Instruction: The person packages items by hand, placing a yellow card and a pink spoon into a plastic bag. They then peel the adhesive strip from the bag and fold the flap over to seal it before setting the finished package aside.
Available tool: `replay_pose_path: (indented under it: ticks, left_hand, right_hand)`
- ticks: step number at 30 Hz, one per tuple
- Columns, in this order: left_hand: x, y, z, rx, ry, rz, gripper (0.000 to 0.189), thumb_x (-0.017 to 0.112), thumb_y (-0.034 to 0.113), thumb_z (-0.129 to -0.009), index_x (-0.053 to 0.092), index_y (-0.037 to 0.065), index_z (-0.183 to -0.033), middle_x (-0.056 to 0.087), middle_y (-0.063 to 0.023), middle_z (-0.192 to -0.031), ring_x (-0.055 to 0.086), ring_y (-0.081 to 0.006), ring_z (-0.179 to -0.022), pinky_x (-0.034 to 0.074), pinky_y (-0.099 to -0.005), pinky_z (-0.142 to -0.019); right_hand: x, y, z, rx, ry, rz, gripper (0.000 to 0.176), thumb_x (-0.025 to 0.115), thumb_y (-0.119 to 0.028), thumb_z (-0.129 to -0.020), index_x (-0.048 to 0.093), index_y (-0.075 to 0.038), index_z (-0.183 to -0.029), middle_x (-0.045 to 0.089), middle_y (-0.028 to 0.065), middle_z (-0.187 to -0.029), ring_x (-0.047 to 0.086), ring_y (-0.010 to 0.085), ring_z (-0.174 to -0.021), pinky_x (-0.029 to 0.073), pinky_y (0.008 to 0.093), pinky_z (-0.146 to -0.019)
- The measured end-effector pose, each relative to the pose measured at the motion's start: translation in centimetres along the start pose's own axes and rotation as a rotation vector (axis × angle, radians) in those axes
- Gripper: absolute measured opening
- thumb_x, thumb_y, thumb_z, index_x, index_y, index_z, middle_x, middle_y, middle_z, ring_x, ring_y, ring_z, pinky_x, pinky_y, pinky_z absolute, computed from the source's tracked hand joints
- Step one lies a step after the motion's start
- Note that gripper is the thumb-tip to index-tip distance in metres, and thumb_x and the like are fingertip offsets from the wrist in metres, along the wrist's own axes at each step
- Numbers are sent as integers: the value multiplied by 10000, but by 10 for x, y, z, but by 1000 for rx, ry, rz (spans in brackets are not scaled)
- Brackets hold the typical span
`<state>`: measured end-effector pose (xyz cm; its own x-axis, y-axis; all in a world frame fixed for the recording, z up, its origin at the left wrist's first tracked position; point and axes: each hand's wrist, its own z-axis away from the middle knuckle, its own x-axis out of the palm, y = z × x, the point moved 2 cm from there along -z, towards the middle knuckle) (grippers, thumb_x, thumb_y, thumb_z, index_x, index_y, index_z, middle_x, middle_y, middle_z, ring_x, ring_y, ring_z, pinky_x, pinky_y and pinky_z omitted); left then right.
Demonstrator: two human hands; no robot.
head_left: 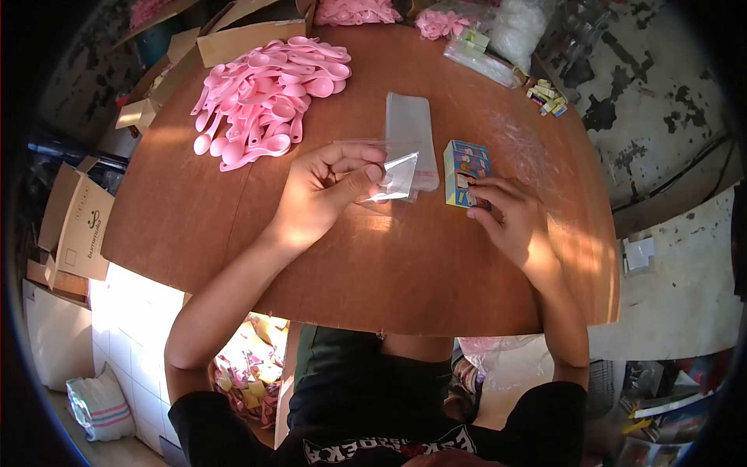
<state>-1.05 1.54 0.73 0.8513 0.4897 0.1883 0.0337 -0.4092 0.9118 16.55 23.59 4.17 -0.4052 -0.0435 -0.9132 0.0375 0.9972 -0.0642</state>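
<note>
Pinching thumb to fingers, the left hand (pixel 323 194) holds a clear plastic bag (pixel 398 177) by its edge. Just right of that pinch, the right hand (pixel 510 222) touches a small printed box (pixel 464 170) with its fingertips; whether it grips is unclear.

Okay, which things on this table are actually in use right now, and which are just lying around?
In use: clear bag pinched in the left hand; small printed box under the right hand.
Lying about: stack of clear bags, pile of pink spoons, cardboard box, loose small boxes at the far edge.
</note>
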Motion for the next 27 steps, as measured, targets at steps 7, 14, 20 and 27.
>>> replay_pose_path:
  ticks: [7,14,20,27]
  left_hand:
    - [-6,-6,0,-210,115,157,177,657,96,-917,689,-29,-1039,701,-55,-937,640,-93,-822,530,-223,-753]
    - [4,-2,4,-279,52,0,202,673,97,-906,697,-33,-1059,717,-79,-949,656,-99,-839,542,-250,-763]
    - [8,6,5,-151,-54,-140,184,669,109,-912,708,-31,-1025,722,-70,-906,646,-84,-796,530,-244,-727]
    - [13,9,6,-240,-48,-169,213,682,159,-911,710,-27,-1012,716,-55,-846,628,-61,-754,512,-235,-667]
  right_hand:
    - [-33,-6,-14,61,175,-144,105,690,-73,-836,697,6,-905,685,114,-872,659,241,-789,510,310,-718]
    - [-53,-49,-32,43,443,-691,95,674,-36,-886,673,51,-926,663,78,-851,605,108,-741,480,230,-682]
    - [-43,-45,-62,42,315,-770,125,669,-65,-896,675,48,-949,677,67,-819,604,76,-742,470,217,-634]
    - [-29,-53,-66,128,100,-865,131,698,-91,-873,697,10,-957,688,45,-796,611,66,-732,476,220,-651]
